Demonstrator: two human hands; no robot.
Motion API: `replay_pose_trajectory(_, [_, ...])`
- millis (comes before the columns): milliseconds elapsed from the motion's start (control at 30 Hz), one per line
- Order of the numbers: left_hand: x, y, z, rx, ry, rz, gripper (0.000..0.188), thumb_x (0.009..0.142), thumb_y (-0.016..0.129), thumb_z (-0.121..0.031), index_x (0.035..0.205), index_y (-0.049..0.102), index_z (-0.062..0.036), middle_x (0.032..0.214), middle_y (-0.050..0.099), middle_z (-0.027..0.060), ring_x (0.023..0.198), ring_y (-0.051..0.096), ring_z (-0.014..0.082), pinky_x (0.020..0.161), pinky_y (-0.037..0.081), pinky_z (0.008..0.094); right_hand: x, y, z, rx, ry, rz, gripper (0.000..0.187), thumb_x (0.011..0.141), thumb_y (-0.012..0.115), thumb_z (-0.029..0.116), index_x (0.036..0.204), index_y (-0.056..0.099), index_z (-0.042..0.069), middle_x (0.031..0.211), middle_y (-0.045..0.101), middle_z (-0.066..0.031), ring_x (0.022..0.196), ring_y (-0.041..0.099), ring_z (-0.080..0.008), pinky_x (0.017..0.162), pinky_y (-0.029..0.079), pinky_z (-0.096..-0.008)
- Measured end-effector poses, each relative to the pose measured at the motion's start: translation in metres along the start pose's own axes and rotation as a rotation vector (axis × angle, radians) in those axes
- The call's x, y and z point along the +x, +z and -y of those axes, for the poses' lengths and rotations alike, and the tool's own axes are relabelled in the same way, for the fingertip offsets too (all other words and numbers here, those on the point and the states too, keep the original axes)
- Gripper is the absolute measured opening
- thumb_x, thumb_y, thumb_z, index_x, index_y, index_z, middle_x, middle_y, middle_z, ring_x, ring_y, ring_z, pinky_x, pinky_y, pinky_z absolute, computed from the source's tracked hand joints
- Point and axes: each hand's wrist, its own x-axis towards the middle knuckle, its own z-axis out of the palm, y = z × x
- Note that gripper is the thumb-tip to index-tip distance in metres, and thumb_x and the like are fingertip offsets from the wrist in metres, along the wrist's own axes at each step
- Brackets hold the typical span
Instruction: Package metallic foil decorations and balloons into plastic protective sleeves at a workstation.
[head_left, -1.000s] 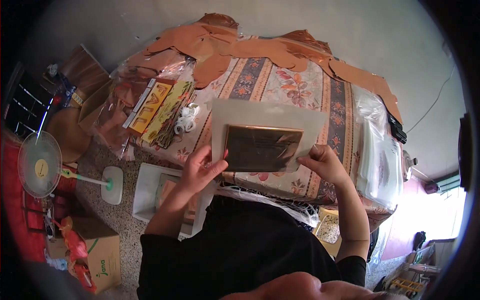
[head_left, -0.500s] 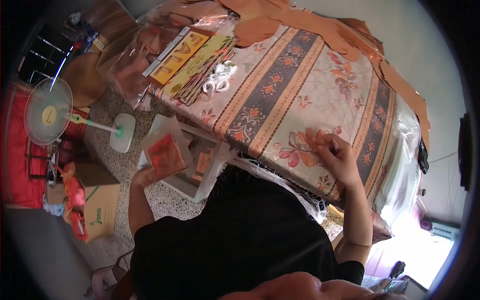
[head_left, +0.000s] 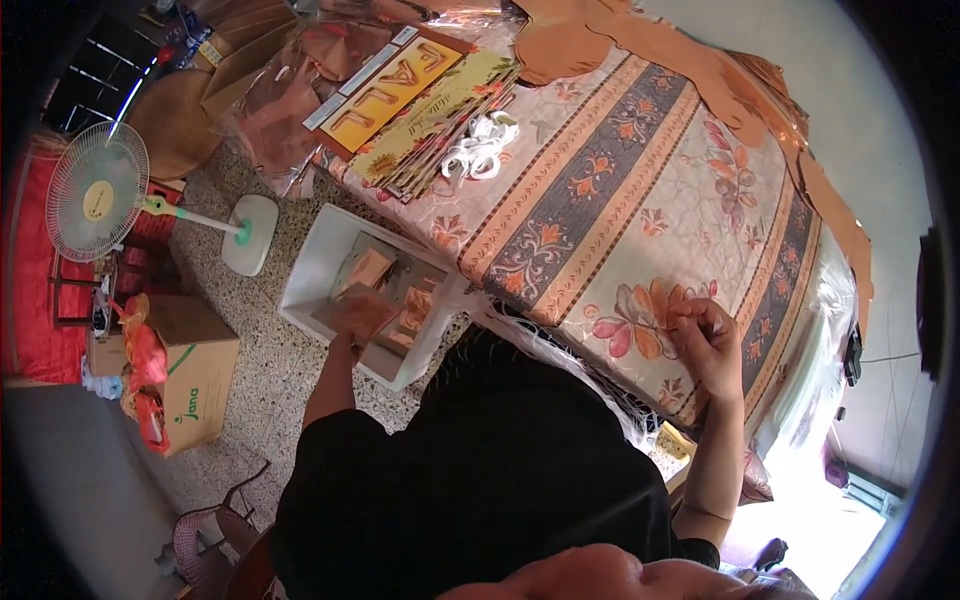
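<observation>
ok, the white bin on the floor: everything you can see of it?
The white bin is rectangular and open-topped, with raised walls that look like plastic. It stands upright on the speckled floor, to the person's left, beside the edge of the patterned cloth. Flat coppery-brown packets lie inside. The left hand holds another flat packet at its opening; whether either touches the bin, I can't tell.

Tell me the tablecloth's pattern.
Tablecloth: dark grey floral bands edged in peach, leafy sprays on pale ground; best in the head view.
</observation>
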Motion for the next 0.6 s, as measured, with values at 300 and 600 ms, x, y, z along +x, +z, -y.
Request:
replay_pose_trajectory(300, [0.04, -0.022, -0.044, -0.033, 0.11, 0.008, 0.022, 0.09, 0.066, -0.025, 0.108, 0.062, -0.0128, 0.093, 0.061, 0.0026, 0.082, 0.061, 0.0188, 0.069, 0.053, 0.039, 0.002, 0.002, 0.002, 0.04, 0.03, -0.066, 0.009, 0.095, 0.054, 0.0, 0.103, 0.059, 0.001, 0.085, 0.062, 0.0001, 0.061, 0.046, -0.0022, 0.052, 0.035, -0.0171])
replay_pose_trajectory(600, [0.049, 0.029, 0.024, 0.217, -0.056, 0.806, 0.023, 0.09, 0.058, -0.025, 0.101, 0.069, -0.0082, 0.108, 0.068, 0.0098, 0.095, 0.067, 0.0248, 0.081, 0.054, 0.0415, 0.001, 0.007, 0.009, -0.079, -0.064, -0.093, 0.009, 0.094, 0.056, 0.0, 0.102, 0.06, 0.001, 0.085, 0.062, -0.0006, 0.069, 0.054, -0.0057, 0.059, 0.042, -0.0198])
